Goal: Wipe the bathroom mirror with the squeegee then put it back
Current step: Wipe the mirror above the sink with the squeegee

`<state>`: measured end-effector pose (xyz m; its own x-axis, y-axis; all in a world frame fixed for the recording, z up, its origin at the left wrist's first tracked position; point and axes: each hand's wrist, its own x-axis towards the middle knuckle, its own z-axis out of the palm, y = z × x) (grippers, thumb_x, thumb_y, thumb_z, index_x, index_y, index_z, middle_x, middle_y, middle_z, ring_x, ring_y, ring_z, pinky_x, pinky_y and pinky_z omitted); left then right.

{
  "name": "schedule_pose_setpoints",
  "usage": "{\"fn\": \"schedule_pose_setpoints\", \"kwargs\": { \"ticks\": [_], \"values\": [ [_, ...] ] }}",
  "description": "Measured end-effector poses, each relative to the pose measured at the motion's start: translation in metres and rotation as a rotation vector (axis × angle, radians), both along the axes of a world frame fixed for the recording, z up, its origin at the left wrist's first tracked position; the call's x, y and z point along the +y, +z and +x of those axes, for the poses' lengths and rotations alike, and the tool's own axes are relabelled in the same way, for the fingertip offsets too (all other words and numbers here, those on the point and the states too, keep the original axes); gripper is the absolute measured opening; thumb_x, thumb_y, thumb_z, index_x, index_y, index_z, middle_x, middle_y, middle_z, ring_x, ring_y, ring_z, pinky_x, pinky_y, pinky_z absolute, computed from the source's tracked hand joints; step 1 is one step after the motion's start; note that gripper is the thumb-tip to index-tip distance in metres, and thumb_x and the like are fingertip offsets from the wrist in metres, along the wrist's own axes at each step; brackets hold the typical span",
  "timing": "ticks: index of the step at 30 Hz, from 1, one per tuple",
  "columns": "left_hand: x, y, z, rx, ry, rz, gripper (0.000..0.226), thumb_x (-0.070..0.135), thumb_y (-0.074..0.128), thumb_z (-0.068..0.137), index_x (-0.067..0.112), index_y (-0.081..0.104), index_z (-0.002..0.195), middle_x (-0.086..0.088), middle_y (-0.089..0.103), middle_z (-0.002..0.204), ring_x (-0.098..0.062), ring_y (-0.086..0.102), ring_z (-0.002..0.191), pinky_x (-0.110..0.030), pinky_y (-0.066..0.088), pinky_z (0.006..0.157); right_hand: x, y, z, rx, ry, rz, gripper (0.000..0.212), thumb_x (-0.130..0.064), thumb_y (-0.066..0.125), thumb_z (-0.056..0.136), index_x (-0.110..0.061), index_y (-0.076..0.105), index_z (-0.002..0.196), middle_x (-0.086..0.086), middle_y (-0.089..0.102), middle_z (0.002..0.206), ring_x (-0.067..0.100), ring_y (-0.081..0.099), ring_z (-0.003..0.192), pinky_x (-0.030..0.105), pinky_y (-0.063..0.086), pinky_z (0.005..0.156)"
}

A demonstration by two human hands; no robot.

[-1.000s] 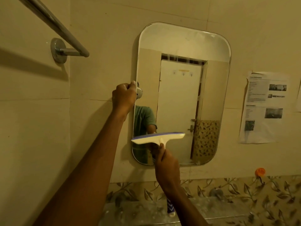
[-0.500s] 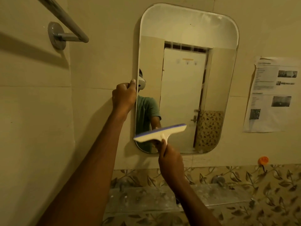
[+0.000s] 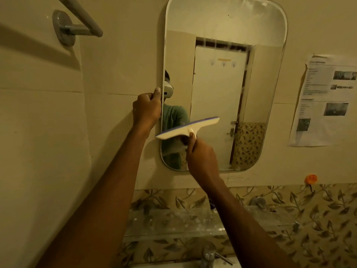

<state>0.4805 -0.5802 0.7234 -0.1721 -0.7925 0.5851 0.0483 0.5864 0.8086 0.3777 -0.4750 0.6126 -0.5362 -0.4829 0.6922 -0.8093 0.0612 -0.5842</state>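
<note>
A tall, round-cornered wall mirror (image 3: 228, 26) hangs on the cream tiled wall (image 3: 119, 55). The left hand (image 3: 147, 108) is curled tight around the mirror's left edge, about halfway up, with the thumb tip lying against the glass rim. The right hand (image 3: 202, 158) is wrapped firmly around the handle of a cream plastic squeegee with a blue rubber blade (image 3: 188, 127). The squeegee lies across the lower left part of the mirror, tilted so that its right end sits higher than its left; its left end juts just past the mirror's left edge, below the left hand. Whether the blade presses on the glass cannot be told.

A chrome towel rail (image 3: 77, 26) is fixed to the wall near the upper left corner. A printed paper sheet (image 3: 326, 99) is stuck to the wall right of the mirror, with a small orange hook (image 3: 311, 179) below it. A glass shelf (image 3: 173, 223) runs under the mirror along the leaf-patterned tile band (image 3: 318, 219), and a chrome tap (image 3: 208, 254) stands at the bottom edge.
</note>
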Motion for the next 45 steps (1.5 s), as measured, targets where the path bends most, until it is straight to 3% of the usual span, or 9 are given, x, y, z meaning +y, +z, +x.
{"fn": "schedule_pose_setpoints", "kwargs": {
  "ticks": [8, 18, 26, 29, 32, 35, 39, 43, 45],
  "values": [
    [0.003, -0.006, -0.005, 0.032, 0.023, -0.03, 0.035, 0.044, 0.043, 0.099, 0.029, 0.055, 0.07, -0.01, 0.07, 0.087, -0.028, 0.069, 0.086, -0.051, 0.057, 0.082, 0.021, -0.094, 0.007, -0.045, -0.077, 0.179, 0.045, -0.044, 0.021, 0.102, -0.022, 0.055, 0.081, -0.006, 0.053, 0.056, 0.006, 0.049, 0.044, 0.016, 0.035, 0.04],
    [0.005, -0.033, -0.006, 0.045, 0.077, -0.018, 0.038, 0.039, 0.046, 0.099, 0.011, 0.067, 0.083, -0.014, 0.07, 0.08, -0.028, 0.068, 0.079, -0.05, 0.057, 0.077, 0.01, -0.039, -0.003, 0.097, -0.024, 0.121, 0.048, -0.049, 0.022, 0.103, -0.02, 0.058, 0.087, -0.008, 0.055, 0.063, 0.006, 0.053, 0.051, 0.016, 0.036, 0.048],
    [0.007, -0.063, -0.002, -0.012, 0.028, 0.064, 0.045, 0.043, 0.047, 0.097, 0.004, 0.067, 0.088, -0.02, 0.07, 0.086, -0.036, 0.068, 0.084, -0.054, 0.057, 0.079, 0.056, -0.074, -0.045, 0.259, -0.119, 0.461, 0.04, -0.048, 0.028, 0.102, -0.021, 0.056, 0.092, -0.009, 0.053, 0.065, 0.002, 0.052, 0.053, 0.012, 0.033, 0.047],
    [0.013, -0.077, 0.0, -0.03, 0.033, 0.076, 0.044, 0.042, 0.046, 0.099, 0.004, 0.067, 0.091, -0.019, 0.07, 0.087, -0.034, 0.067, 0.084, -0.053, 0.057, 0.079, 0.069, -0.07, -0.057, 0.353, -0.15, 0.571, 0.035, -0.046, 0.029, 0.103, -0.022, 0.052, 0.094, -0.01, 0.046, 0.063, 0.001, 0.044, 0.049, 0.014, 0.03, 0.046],
    [0.014, -0.087, 0.0, -0.026, 0.045, 0.11, 0.048, 0.045, 0.042, 0.099, 0.005, 0.066, 0.087, -0.018, 0.07, 0.085, -0.034, 0.067, 0.083, -0.054, 0.056, 0.08, 0.065, -0.058, -0.057, 0.475, -0.081, 0.549, 0.033, -0.048, 0.029, 0.103, -0.024, 0.051, 0.096, -0.008, 0.048, 0.064, 0.003, 0.049, 0.051, 0.016, 0.039, 0.048],
    [0.016, -0.093, -0.001, 0.011, 0.038, 0.165, 0.042, 0.047, 0.038, 0.1, 0.024, 0.063, 0.077, -0.003, 0.068, 0.079, -0.023, 0.067, 0.08, -0.046, 0.057, 0.082, 0.048, -0.043, -0.044, 0.664, -0.003, 0.605, 0.037, -0.049, 0.028, 0.102, -0.021, 0.051, 0.099, -0.005, 0.05, 0.066, 0.01, 0.051, 0.052, 0.025, 0.046, 0.049],
    [0.019, -0.097, -0.005, 0.039, 0.036, 0.21, 0.042, 0.048, 0.031, 0.102, 0.025, 0.062, 0.085, -0.002, 0.069, 0.091, -0.022, 0.066, 0.092, -0.045, 0.055, 0.088, 0.029, -0.03, -0.032, 0.922, 0.06, 0.6, 0.043, -0.046, 0.027, 0.104, -0.014, 0.054, 0.102, -0.001, 0.051, 0.067, 0.018, 0.053, 0.052, 0.031, 0.046, 0.049],
    [0.022, -0.097, -0.013, 0.042, 0.118, 0.214, 0.044, 0.046, 0.031, 0.102, 0.025, 0.061, 0.079, -0.003, 0.067, 0.09, -0.025, 0.065, 0.094, -0.046, 0.054, 0.089, 0.032, -0.026, -0.051, 0.957, 0.046, 0.574, 0.052, -0.049, 0.023, 0.102, -0.014, 0.06, 0.098, -0.001, 0.049, 0.064, 0.018, 0.051, 0.051, 0.032, 0.046, 0.049],
    [0.022, -0.098, -0.017, 0.074, 0.154, 0.227, 0.043, 0.045, 0.033, 0.102, 0.022, 0.064, 0.084, -0.005, 0.068, 0.094, -0.026, 0.065, 0.096, -0.048, 0.053, 0.091, 0.043, -0.028, -0.076, 0.946, 0.051, 0.575, 0.052, -0.051, 0.02, 0.1, -0.018, 0.06, 0.105, -0.002, 0.049, 0.067, 0.017, 0.05, 0.052, 0.031, 0.042, 0.047]
  ]
}}
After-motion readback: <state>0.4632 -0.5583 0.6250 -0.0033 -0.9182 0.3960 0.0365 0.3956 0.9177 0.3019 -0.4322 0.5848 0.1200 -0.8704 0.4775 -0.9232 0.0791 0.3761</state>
